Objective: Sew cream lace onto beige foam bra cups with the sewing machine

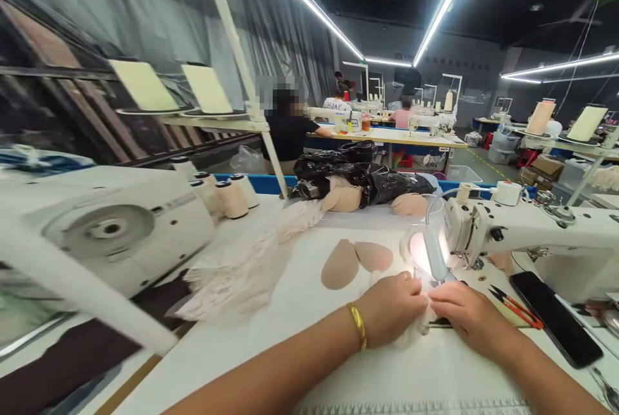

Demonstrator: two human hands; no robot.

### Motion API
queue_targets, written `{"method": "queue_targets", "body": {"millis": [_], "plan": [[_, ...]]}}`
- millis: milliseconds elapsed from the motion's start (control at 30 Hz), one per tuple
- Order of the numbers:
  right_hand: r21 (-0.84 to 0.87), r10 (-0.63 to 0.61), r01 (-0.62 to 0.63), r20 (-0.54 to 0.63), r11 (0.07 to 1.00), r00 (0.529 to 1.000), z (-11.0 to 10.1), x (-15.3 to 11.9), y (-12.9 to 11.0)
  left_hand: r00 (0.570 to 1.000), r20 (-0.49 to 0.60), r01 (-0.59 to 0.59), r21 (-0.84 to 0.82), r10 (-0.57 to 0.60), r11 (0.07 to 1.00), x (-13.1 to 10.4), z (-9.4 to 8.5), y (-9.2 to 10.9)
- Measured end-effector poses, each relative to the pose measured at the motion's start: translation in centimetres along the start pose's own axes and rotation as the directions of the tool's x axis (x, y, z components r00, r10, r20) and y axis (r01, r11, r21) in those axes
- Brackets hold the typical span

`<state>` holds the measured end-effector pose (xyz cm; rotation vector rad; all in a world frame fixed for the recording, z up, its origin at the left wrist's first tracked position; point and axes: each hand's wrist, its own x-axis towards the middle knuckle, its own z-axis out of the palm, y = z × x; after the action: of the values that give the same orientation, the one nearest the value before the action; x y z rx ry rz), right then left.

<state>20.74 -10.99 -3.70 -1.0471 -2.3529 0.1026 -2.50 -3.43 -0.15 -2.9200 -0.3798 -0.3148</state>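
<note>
"Gripping what?"
"Pale fabric (409, 337), pinched narrowly by my left hand (391, 308) and right hand (476, 318) beside the lamplit sewing machine (512, 228), probably for visibility."
"And the beige pieces (340, 267)?"
"Left of it, likely for reach."

A small piece of pale, thin fabric (409, 331) was held by the left hand (393, 307) and the right hand (471, 313) beneath a lit lamp on a white sewing machine (536, 225). Two beige, teardrop-shaped fabric pieces (340, 265) were laid nearby; red-handled thread snips (520, 308) were placed beside a black smartphone (556, 318).
</note>
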Motion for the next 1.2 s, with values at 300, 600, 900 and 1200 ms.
{"method": "queue_targets", "body": {"millis": [300, 600, 900, 1200], "plan": [[-0.105, 0.044, -0.037, 0.071, 0.994, 0.996, -1.8, -0.4, -1.0, 0.975, -0.223, -0.033, -0.063, 0.019, 0.997, -0.8, 2.4, 1.1], [-0.021, 0.011, -0.008, 0.115, 1.000, 0.993, -2.4, -0.5, -1.2, 0.976, -0.200, 0.039, -0.254, -0.091, 0.966, -0.6, 1.2, 1.2], [0.025, 0.004, -0.006, 0.110, 1.000, 0.994, -2.4, -0.4, -1.5, 0.979, -0.168, 0.055, -0.331, -0.116, 0.942, -0.9, 1.0, 1.0], [0.022, 0.008, -0.011, 0.128, 1.000, 0.992, -2.5, -0.4, -1.8, 0.979, -0.199, 0.005, -0.217, -0.050, 0.976, -0.8, 1.6, 1.4]]}}
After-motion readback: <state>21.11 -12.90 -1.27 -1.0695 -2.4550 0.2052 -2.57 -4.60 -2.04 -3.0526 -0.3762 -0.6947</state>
